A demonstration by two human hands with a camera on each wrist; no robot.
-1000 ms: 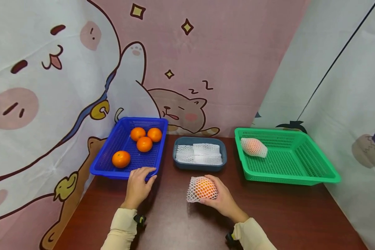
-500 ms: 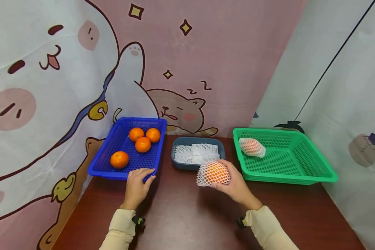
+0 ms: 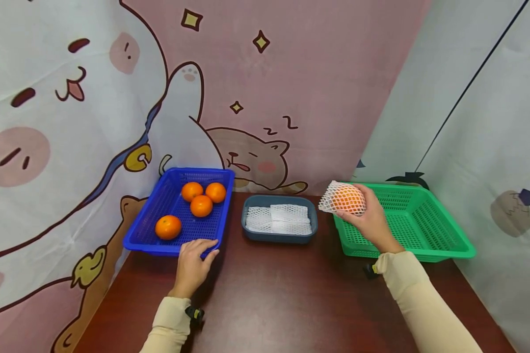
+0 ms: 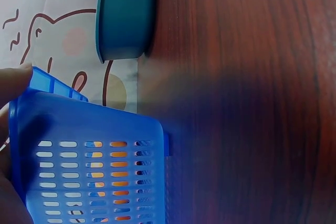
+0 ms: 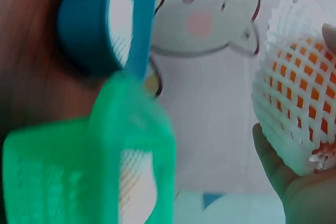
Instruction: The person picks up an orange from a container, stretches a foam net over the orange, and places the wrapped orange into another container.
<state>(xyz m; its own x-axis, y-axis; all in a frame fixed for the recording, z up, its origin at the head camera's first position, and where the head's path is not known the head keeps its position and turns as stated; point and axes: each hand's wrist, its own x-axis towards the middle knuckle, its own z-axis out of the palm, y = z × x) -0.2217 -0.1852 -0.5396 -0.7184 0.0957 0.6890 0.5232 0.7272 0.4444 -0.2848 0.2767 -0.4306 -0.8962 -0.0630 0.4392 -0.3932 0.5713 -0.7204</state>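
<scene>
My right hand [image 3: 371,220] grips an orange [image 3: 349,199] in a white foam net sleeve [image 3: 328,197], held up over the left edge of the green basket [image 3: 406,252]. In the right wrist view, the netted orange [image 5: 299,93] sits between thumb and fingers. My left hand [image 3: 192,264] holds the front rim of the blue basket [image 3: 134,242], its fingers over the edge. Several bare oranges [image 3: 168,227] lie inside that basket. Another netted fruit [image 5: 137,187] shows in the green basket in the right wrist view; the raised hand and orange hide it in the head view.
Between the baskets stands a dark blue-grey tray [image 3: 278,239] with flat white foam net sleeves [image 3: 290,219]. Everything rests on a dark reddish-brown table [image 3: 269,294]. A cartoon-printed cloth [image 3: 327,98] hangs behind the table.
My right hand has lifted the netted orange from the middle of the table and carried it right, up to the green basket. My left hand has stayed at the blue basket's rim.
</scene>
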